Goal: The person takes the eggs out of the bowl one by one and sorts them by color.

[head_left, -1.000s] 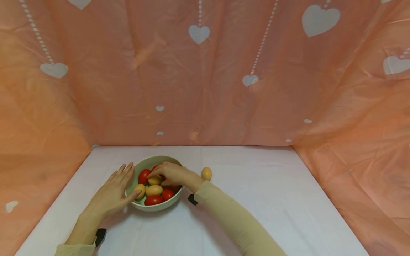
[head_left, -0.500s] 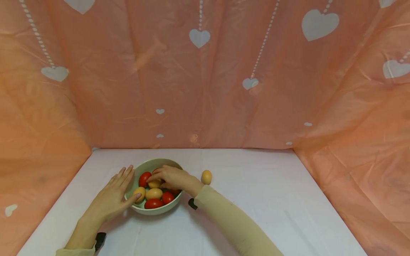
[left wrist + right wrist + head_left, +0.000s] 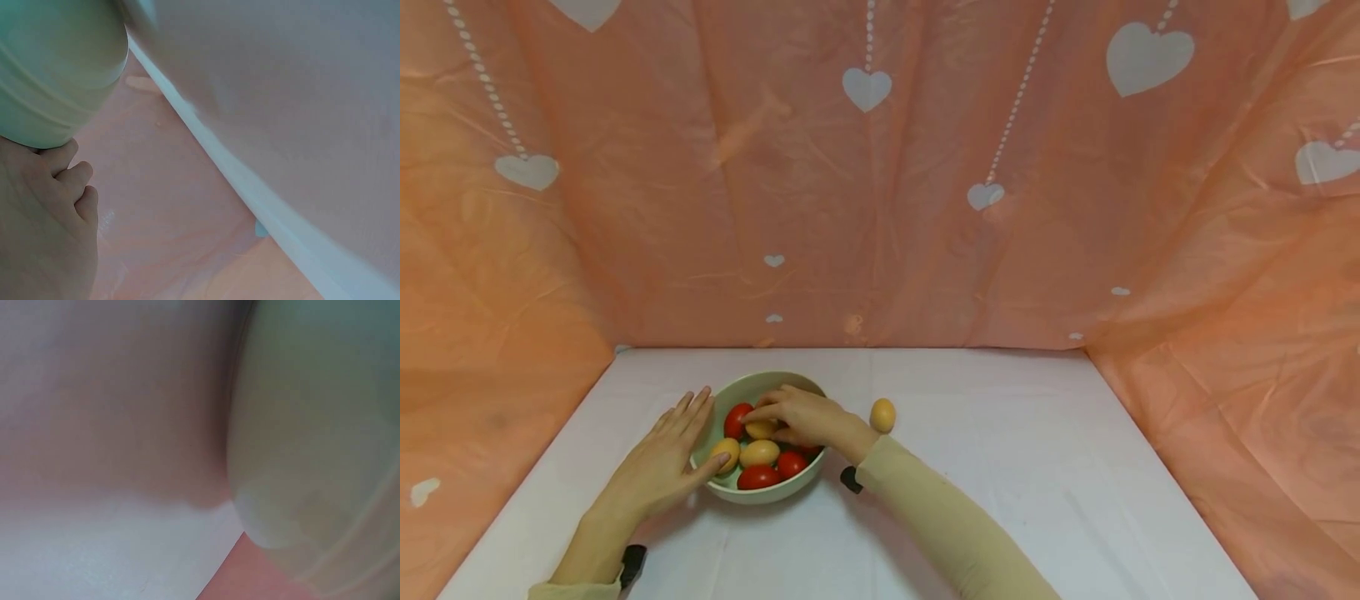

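A pale green bowl [image 3: 760,497] holds several yellow and red eggs. My right hand [image 3: 808,415] reaches in over its right rim, with fingers and thumb around a yellow egg [image 3: 761,429]. A red egg [image 3: 737,421] sits just left of those fingertips. My left hand [image 3: 658,458] lies along the bowl's left side with straight fingers; its thumb crosses the rim to a second yellow egg [image 3: 725,455]. In the left wrist view, the left fingers [image 3: 75,178] are right at the bowl's outer wall [image 3: 62,81]. The right wrist view mostly shows the bowl's wall [image 3: 306,437].
One more yellow egg [image 3: 883,415] lies on the white tabletop [image 3: 1000,433], right of the bowl and beyond my right wrist. Orange cloth [image 3: 925,275] with white hearts closes off the back and both sides.
The whole head view has shifted down slightly since a second ago. Both hands, the bowl and the eggs keep nearly the same places.
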The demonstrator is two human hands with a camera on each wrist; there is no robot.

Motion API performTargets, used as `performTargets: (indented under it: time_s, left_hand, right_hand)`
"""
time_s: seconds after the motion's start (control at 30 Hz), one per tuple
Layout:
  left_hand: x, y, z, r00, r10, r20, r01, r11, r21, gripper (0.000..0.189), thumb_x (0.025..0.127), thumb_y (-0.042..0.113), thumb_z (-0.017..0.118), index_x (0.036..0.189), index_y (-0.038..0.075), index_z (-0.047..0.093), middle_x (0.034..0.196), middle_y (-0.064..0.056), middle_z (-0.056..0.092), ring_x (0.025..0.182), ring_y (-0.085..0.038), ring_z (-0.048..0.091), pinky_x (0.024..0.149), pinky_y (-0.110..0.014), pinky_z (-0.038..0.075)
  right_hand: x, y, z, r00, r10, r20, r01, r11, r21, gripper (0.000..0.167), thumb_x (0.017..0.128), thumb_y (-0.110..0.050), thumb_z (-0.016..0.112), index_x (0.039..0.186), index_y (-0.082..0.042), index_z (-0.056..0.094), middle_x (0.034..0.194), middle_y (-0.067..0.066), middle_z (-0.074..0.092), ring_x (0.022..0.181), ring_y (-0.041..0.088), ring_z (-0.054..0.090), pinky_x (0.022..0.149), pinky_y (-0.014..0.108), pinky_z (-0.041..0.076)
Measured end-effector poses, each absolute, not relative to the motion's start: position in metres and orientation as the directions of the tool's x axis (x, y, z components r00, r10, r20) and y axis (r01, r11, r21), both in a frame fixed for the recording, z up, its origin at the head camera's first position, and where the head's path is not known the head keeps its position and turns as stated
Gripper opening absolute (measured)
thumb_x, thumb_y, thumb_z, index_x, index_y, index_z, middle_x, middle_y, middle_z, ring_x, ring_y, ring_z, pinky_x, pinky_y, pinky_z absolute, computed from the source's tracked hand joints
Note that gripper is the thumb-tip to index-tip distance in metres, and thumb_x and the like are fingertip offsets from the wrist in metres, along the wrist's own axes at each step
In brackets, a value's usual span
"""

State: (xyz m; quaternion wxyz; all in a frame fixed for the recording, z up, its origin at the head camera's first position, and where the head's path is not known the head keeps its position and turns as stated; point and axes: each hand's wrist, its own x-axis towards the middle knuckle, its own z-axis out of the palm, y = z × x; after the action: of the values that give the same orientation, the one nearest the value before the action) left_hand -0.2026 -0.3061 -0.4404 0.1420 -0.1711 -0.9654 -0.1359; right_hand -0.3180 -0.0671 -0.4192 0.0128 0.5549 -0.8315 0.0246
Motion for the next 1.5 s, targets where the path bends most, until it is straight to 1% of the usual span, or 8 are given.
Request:
performTargets:
  time_s: [0.17,0.4,0.53,0.77,0.97,1.2,1.4,1.5]
  left_hand:
    - [-0.203,-0.307,-0.440,-0.896,0.292,0.334,0.373,0.903,0.212,0.091,0.096,0.052,0.067,0.158,-0.007,0.035,0.167,-0.023,0.031,0.152,-0.047,0.029,0.128,-0.052,0.021]
    - [-0.203,-0.307,-0.442,-0.896,0.298,0.329,0.375,0.904,0.205,0.092,0.097,0.053,0.066,0.159,-0.006,0.033,0.167,-0.022,0.030,0.152,-0.046,0.029,0.131,-0.045,0.012]
    - [-0.201,-0.308,-0.442,-0.895,0.296,0.334,0.374,0.906,0.199,0.091,0.096,0.052,0.067,0.158,-0.007,0.035,0.166,-0.023,0.032,0.151,-0.047,0.030,0.130,-0.047,0.015]
    - [-0.200,-0.308,-0.443,-0.886,0.304,0.351,0.383,0.906,0.182,0.091,0.097,0.053,0.066,0.158,-0.006,0.034,0.166,-0.022,0.032,0.152,-0.046,0.030,0.131,-0.034,0.003]
    - [-0.201,-0.308,-0.441,-0.886,0.301,0.353,0.382,0.905,0.187,0.090,0.097,0.052,0.067,0.158,-0.006,0.036,0.167,-0.022,0.031,0.151,-0.046,0.030,0.131,-0.043,0.013]
    - [-0.203,-0.308,-0.441,-0.892,0.303,0.335,0.379,0.906,0.188,0.091,0.097,0.053,0.066,0.159,-0.006,0.033,0.167,-0.022,0.030,0.152,-0.046,0.029,0.131,-0.042,0.010]
    - [-0.202,-0.308,-0.441,-0.887,0.304,0.347,0.384,0.904,0.189,0.091,0.096,0.052,0.067,0.158,-0.007,0.035,0.166,-0.023,0.031,0.151,-0.047,0.030,0.130,-0.032,0.000]
    - [-0.202,-0.308,-0.441,-0.888,0.302,0.347,0.381,0.905,0.191,0.091,0.096,0.051,0.067,0.158,-0.007,0.035,0.166,-0.023,0.032,0.151,-0.046,0.030,0.131,-0.037,0.005]
  right_hand:
    - [-0.318,-0.066,-0.418,-0.395,-0.917,0.057,-0.918,0.392,-0.061,0.051,0.100,-0.028,0.072,0.149,-0.028,0.060,0.142,0.000,0.062,0.131,0.013,0.056,0.118,0.021,0.036]
    - [-0.317,-0.064,-0.417,-0.414,-0.906,0.091,-0.908,0.404,-0.116,0.051,0.098,-0.025,0.075,0.148,-0.027,0.062,0.137,0.001,0.060,0.125,0.011,0.057,0.110,0.015,0.039]
    - [-0.313,-0.063,-0.416,-0.431,-0.896,0.108,-0.894,0.409,-0.183,0.052,0.097,-0.022,0.076,0.147,-0.024,0.062,0.136,0.004,0.058,0.121,0.010,0.057,0.105,0.012,0.041]
    - [-0.314,-0.059,-0.415,-0.438,-0.883,0.169,-0.884,0.390,-0.257,0.053,0.096,-0.019,0.077,0.147,-0.020,0.062,0.136,0.008,0.057,0.117,0.013,0.058,0.100,0.012,0.043]
    - [-0.316,-0.054,-0.414,-0.424,-0.862,0.278,-0.888,0.334,-0.316,0.052,0.095,-0.016,0.077,0.145,-0.012,0.063,0.134,0.012,0.057,0.121,0.021,0.058,0.103,0.018,0.045]
    - [-0.309,-0.045,-0.416,-0.513,-0.798,0.317,-0.815,0.336,-0.473,0.056,0.096,-0.014,0.075,0.149,-0.014,0.058,0.141,0.011,0.053,0.120,0.018,0.059,0.094,0.010,0.047]
    - [-0.303,-0.038,-0.419,-0.523,-0.739,0.424,-0.808,0.272,-0.522,0.054,0.095,-0.009,0.074,0.146,-0.009,0.060,0.137,0.014,0.056,0.119,0.022,0.062,0.096,0.022,0.056]
    - [-0.300,-0.033,-0.421,-0.528,-0.702,0.478,-0.811,0.251,-0.528,0.052,0.093,-0.008,0.076,0.143,-0.009,0.062,0.136,0.015,0.057,0.118,0.023,0.063,0.098,0.024,0.056]
